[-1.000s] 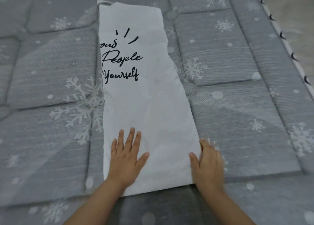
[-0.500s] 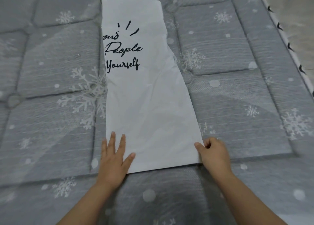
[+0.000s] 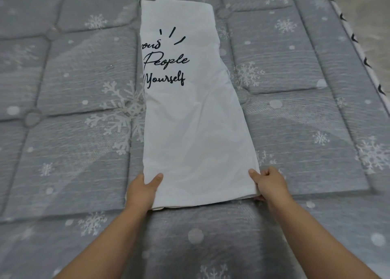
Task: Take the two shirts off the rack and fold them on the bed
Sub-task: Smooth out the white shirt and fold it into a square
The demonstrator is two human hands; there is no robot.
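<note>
The near hem corners of the white shirt [image 3: 196, 135], laid lengthwise on the bed [image 3: 73, 152], are pinched in the left grip [image 3: 143, 188] and right grip [image 3: 269, 182].

Left hand [image 3: 143, 191] and right hand [image 3: 270, 182] both pinching shirt [image 3: 190, 120] bottom corners, thumbs lying on top, forearms reaching forward.
</note>
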